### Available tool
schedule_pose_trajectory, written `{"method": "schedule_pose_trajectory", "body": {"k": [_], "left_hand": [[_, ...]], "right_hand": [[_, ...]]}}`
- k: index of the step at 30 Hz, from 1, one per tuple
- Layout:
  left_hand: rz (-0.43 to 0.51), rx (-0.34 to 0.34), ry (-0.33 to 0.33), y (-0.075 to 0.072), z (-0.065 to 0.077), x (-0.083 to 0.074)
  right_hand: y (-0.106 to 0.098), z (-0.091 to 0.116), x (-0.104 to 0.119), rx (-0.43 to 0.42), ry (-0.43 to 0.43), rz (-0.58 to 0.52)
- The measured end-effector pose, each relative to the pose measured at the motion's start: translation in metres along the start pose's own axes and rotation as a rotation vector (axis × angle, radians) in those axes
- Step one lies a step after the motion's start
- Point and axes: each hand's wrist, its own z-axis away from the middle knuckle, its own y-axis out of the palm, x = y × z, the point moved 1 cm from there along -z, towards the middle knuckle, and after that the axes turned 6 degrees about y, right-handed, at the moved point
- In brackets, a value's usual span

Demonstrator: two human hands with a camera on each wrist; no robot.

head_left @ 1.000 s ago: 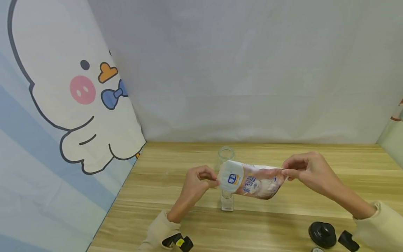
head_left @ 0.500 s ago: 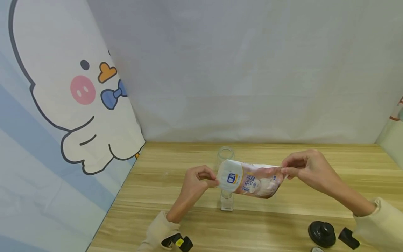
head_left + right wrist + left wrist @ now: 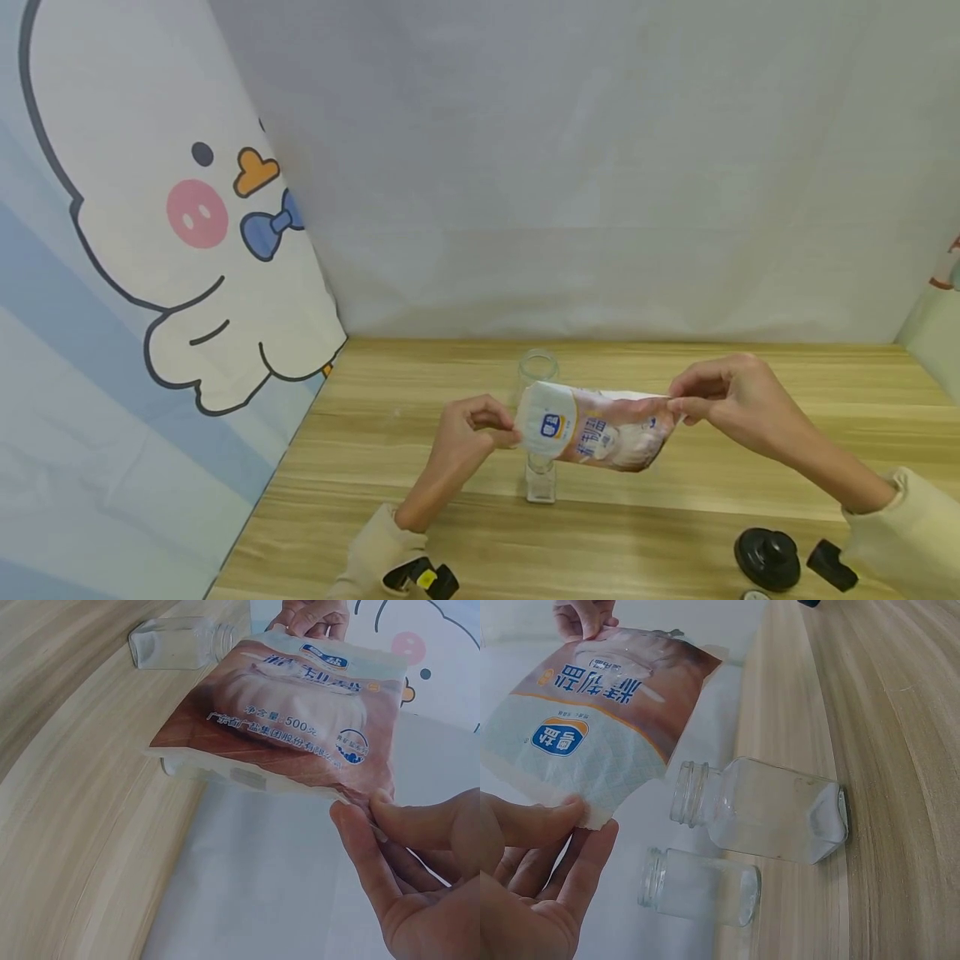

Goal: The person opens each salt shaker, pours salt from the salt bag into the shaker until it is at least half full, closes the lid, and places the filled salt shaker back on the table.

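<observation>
The left hand [image 3: 468, 433] is pinching the pale, white end of a printed salt bag [image 3: 600, 429] between thumb and fingers, and the right hand [image 3: 738, 408] is pinching a corner at the bag's opposite, brownish end. The bag is hanging stretched between them above the wooden table [image 3: 622, 517], sagging slightly near the right hand, with its printed face showing toward the head camera. Just beyond and below it, two clear glass jars are standing upright: a square jar [image 3: 776, 810] is sitting nearer, and a round jar [image 3: 701, 889] is sitting farther back. In the head view the bag is covering parts of both. A black lid [image 3: 767, 558] is lying at the near right, beside the right sleeve [image 3: 911, 533]. A small round object [image 3: 755, 595] is peeking in at the near edge, too cropped to identify. A cartoon-printed sheet [image 3: 240, 250] is hanging on the left, and a pale backdrop [image 3: 600, 167] is rising along the far side.
</observation>
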Motion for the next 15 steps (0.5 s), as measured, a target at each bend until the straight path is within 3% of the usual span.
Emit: {"method": "schedule_pose_trajectory", "body": {"k": [15], "left_hand": [[0.046,-0.001,0.001,-0.0002,-0.0010,0.0057]], "right_hand": [[0.0002,0.0005,0.0025,-0.017,-0.013,0.015]]}}
